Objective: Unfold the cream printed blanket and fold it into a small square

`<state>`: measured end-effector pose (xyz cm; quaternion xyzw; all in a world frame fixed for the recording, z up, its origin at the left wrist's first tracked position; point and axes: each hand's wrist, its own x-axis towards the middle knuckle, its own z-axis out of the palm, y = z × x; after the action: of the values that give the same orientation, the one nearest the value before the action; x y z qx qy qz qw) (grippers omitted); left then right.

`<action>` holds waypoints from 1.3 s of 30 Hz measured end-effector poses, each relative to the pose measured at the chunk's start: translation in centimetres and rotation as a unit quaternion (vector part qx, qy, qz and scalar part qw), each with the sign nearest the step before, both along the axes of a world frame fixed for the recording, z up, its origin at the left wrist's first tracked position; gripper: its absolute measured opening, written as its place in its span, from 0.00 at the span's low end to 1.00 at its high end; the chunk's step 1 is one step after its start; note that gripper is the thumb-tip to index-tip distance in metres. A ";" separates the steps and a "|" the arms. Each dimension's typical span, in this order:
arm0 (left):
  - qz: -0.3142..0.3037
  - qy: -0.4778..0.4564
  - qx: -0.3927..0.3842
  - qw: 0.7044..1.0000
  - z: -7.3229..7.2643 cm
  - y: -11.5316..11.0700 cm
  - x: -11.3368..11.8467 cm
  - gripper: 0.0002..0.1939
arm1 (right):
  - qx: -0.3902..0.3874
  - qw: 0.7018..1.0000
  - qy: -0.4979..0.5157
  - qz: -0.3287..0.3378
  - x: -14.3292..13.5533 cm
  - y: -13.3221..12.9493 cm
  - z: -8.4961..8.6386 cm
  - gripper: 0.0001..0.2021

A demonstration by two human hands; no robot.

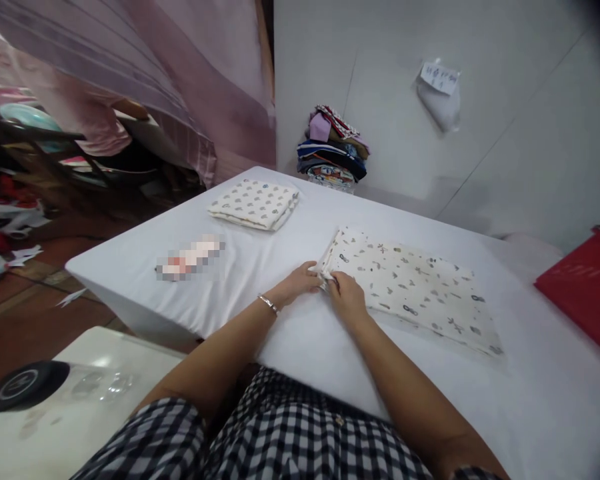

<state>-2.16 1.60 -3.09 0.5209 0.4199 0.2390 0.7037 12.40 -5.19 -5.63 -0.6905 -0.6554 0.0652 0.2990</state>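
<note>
A white cloth with small grey and tan prints (pixel 420 287) lies folded in a long rectangle on the white-covered table (pixel 220 287). At its near left corner my left hand (pixel 301 280), with a bracelet on the wrist, pinches the edge. Close beside it, my right hand (pixel 347 295) has its fingers curled round the same corner. The two hands almost meet there, and the cloth between the fingertips is bunched. Farther back on the left, a second folded white cloth with grey prints (pixel 255 203) lies apart from both hands.
A blurred-out item (pixel 190 258) lies on the table's left side. Folded textiles (pixel 333 147) are stacked by the wall. A red object (pixel 585 293) is at the right. A white surface with a clear bottle (pixel 100 387) stands at lower left. Behind the pink curtain (pixel 180 67) is another person.
</note>
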 end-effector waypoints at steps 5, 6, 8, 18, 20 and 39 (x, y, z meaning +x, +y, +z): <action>0.070 0.085 0.094 0.989 -1.7 -0.7 1.3 0.34 | 0.011 1.000 0.002 0.001 -0.2 0.1 0.0 0.11; 0.077 0.107 0.112 0.985 -2.0 -0.7 1.5 0.33 | 0.012 1.000 0.003 0.001 -0.2 0.1 -0.1 0.11; 0.088 0.142 0.148 0.975 -2.4 -0.5 1.8 0.31 | 0.015 1.000 0.006 0.001 -0.1 0.1 -0.2 0.11; 0.120 0.095 0.147 0.977 -2.1 -1.0 1.5 0.31 | 0.088 0.993 -0.058 0.053 -0.5 -0.2 -0.6 0.09; 0.120 0.067 0.120 0.983 -1.7 -1.2 1.2 0.31 | 0.084 0.992 -0.075 0.054 -0.7 -0.1 -0.6 0.09; 0.095 0.204 0.210 0.951 -1.1 -0.6 1.3 0.29 | -0.038 0.979 -0.183 0.086 8.5 -6.4 0.2 0.22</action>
<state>-0.85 0.97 -4.19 0.6525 0.5424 0.2756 0.4518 20.94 -11.54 -5.45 -0.6427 -0.7529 -0.0118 0.1412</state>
